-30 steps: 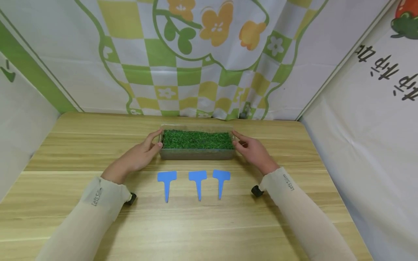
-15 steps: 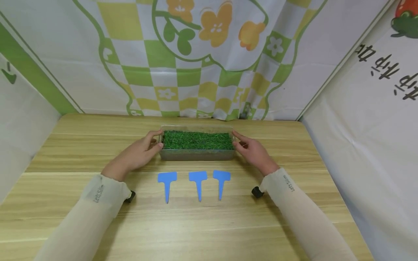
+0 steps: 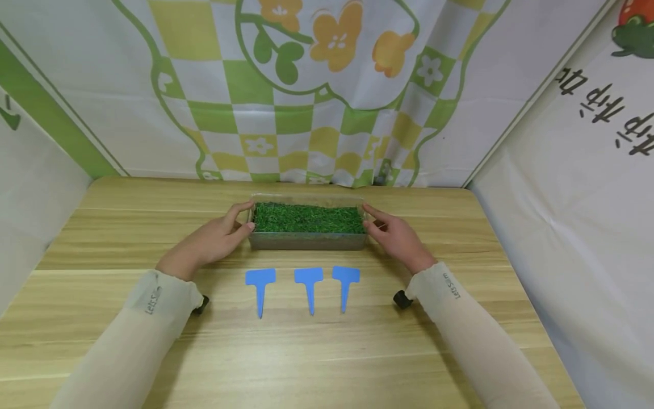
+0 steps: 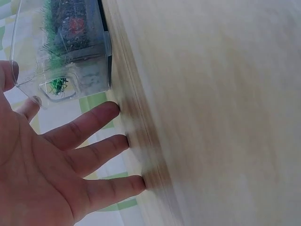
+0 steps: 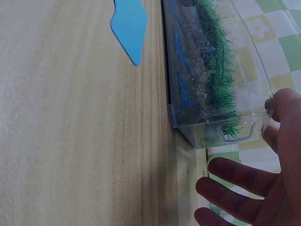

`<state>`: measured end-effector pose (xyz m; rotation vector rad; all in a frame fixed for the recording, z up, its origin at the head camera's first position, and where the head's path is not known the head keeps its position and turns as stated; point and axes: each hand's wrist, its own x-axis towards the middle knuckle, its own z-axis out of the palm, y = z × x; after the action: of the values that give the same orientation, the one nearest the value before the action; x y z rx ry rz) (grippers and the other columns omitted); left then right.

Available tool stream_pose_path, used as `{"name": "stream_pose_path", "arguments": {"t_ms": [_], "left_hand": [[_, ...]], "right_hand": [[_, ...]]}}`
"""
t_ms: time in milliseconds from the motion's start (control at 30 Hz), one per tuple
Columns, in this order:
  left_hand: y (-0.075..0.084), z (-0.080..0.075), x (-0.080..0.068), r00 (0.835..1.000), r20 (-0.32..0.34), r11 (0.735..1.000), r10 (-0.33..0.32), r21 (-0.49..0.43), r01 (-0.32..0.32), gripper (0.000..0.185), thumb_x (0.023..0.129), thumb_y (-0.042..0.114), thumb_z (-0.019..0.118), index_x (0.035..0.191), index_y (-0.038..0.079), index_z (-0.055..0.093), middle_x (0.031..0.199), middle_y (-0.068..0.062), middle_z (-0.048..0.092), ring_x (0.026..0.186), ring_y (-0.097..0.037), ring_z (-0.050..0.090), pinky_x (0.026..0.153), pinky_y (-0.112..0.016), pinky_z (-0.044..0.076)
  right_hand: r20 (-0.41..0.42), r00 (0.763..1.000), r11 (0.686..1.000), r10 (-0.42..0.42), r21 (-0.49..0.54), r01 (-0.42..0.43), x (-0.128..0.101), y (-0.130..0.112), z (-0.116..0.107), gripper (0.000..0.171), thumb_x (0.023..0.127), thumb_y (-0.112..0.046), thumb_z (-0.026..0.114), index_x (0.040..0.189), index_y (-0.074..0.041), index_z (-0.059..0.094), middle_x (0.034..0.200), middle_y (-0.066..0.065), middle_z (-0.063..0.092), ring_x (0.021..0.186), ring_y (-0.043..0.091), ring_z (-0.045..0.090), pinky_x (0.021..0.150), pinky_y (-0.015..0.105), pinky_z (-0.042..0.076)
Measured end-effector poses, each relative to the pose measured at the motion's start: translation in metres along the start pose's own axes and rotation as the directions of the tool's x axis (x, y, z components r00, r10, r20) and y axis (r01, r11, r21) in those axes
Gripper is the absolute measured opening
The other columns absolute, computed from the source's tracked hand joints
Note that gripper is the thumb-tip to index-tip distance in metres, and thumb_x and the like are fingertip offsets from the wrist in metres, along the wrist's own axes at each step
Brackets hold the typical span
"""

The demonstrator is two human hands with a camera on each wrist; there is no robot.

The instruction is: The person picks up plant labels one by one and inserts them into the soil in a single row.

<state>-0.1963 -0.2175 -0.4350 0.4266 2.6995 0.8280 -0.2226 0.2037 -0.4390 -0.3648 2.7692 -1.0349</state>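
While hands flank it, clear tray (plastic) holds green turf.

Three blue plant labels, one grass tray

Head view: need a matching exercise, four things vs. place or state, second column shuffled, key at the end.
Things:
1. left hand
2. right hand
3. tags
4. grass

Places or states:
A. fills the clear tray
B. three in a row on the table, in front of the tray
C. fingers straight, at the tray's right end
D. fingers straight, at the tray's left end

Pairs: 1-D, 2-C, 3-B, 4-A
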Motion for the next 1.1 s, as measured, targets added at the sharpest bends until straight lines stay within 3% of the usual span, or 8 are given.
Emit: {"name": "stream_pose_path", "arguments": {"t_ms": [233, 500, 767, 933, 1033, 1100], "left_hand": [[0.0029, -0.0001, -0.0016, 1.000, 0.000, 1.000, -0.013, -0.009, 0.013, 0.067, 0.105, 0.056, 0.031, 0.162, 0.033, 0.003, 0.142, -0.025, 0.054, 0.124, -0.047, 0.056, 0.101, -0.066, 0.041], [0.0036, -0.0015, -0.0021, 1.000, -0.020, 1.000, 0.014, -0.008, -0.014, 0.068, 0.105, 0.054, 0.034, 0.162, 0.037, 0.000, 0.155, -0.026, 0.038, 0.138, -0.049, 0.042, 0.109, -0.068, 0.033], [0.0045, -0.0024, -0.0032, 1.000, 0.000, 1.000, 0.002, 0.014, -0.002, 0.068, 0.105, 0.057, 0.032, 0.161, 0.040, -0.004, 0.144, -0.024, 0.053, 0.128, -0.049, 0.053, 0.106, -0.069, 0.036], [0.0053, -0.0013, -0.0026, 1.000, 0.004, 1.000, -0.015, 0.022, 0.014, 0.068, 0.105, 0.058, 0.030, 0.160, 0.042, -0.007, 0.142, -0.024, 0.055, 0.126, -0.048, 0.055, 0.104, -0.069, 0.037], [0.0056, -0.0006, -0.0019, 1.000, 0.008, 0.999, -0.027, 0.039, 0.027, 0.068, 0.105, 0.059, 0.029, 0.159, 0.043, -0.009, 0.143, -0.024, 0.055, 0.126, -0.049, 0.055, 0.104, -0.068, 0.038], [0.0056, -0.0003, -0.0019, 0.999, 0.011, 0.998, -0.035, 0.048, 0.034, 0.068, 0.104, 0.060, 0.028, 0.159, 0.044, -0.010, 0.143, -0.024, 0.055, 0.126, -0.048, 0.055, 0.103, -0.068, 0.039]], "right_hand": [[-0.001, 1.000, 1.000, -0.004, 0.008, 0.004, 0.0015, 0.0006, 0.0015, 0.053, 0.102, -0.053, 0.050, 0.153, -0.045, 0.037, 0.124, 0.002, 0.067, 0.108, 0.021, 0.065, 0.079, 0.041, 0.053], [-0.005, 1.000, 1.000, -0.010, 0.026, 0.010, 0.0007, 0.0009, 0.0013, 0.053, 0.102, -0.053, 0.049, 0.153, -0.044, 0.037, 0.123, 0.001, 0.068, 0.105, 0.019, 0.065, 0.073, 0.040, 0.051], [0.002, 1.000, 1.000, -0.013, 0.013, 0.013, -0.0004, -0.0013, 0.0002, 0.053, 0.102, -0.053, 0.049, 0.153, -0.044, 0.036, 0.123, 0.001, 0.068, 0.106, 0.021, 0.066, 0.076, 0.040, 0.052], [0.004, 1.000, 1.000, -0.017, -0.023, 0.017, -0.0010, -0.0028, -0.0016, 0.053, 0.102, -0.053, 0.048, 0.153, -0.044, 0.036, 0.122, 0.002, 0.068, 0.105, 0.021, 0.066, 0.075, 0.040, 0.053], [-0.006, 0.999, 0.997, -0.037, -0.061, 0.036, -0.0005, -0.0023, -0.0014, 0.053, 0.103, -0.053, 0.047, 0.154, -0.042, 0.036, 0.116, 0.001, 0.070, 0.095, 0.019, 0.066, 0.071, 0.038, 0.052], [-0.013, 0.998, 0.994, -0.056, -0.090, 0.054, -0.0002, -0.0018, -0.0008, 0.053, 0.104, -0.052, 0.046, 0.154, -0.041, 0.036, 0.104, 0.001, 0.070, 0.082, 0.018, 0.063, 0.066, 0.038, 0.049]]}}
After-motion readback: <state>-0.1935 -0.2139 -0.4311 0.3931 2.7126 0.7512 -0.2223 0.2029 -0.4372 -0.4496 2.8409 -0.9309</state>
